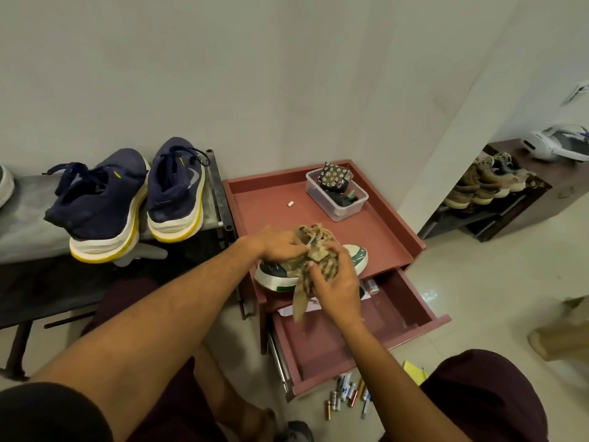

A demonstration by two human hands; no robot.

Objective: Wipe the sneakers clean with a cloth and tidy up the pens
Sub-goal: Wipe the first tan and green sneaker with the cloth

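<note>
Largest first: your grey counter (pixel 28 215) on the left carries two dark shoes, a navy sneaker (pixel 98 202) and a second navy sneaker (pixel 177 193), side by side with their heels toward you. Just beside it stands one red cabinet (pixel 271 193), its one drawer (pixel 325 346) pulled open below.

On the cabinet top, near the front edge, lies the third shoe, a green-and-white sneaker (pixel 358 255), and this is the one you are working on. Your left hand (pixel 280 244) grips it at the laced top, fingers curled over the opening to steady it. Your right hand (pixel 338 287) has its fingers curled round one patterned cloth (pixel 320 271), bunched against the side of the shoe, with a loose tail hanging over the drawer. At the back of the cabinet top sits one clear plastic box (pixel 338 202) with dark odds and ends in it.

That makes three sneakers, and I judge you to be somewhere in the middle of the wiping. One shoe is under the cloth now, and the view does not tell whether the navy two are clean.

The second half looks untouched. The pens (pixel 366 405) lie scattered on the floor in front of the drawer, mixed with batteries (pixel 330 409). They are too small and overlapped to count surely, perhaps a dozen pieces in all, and they are yet to be gathered.
</note>
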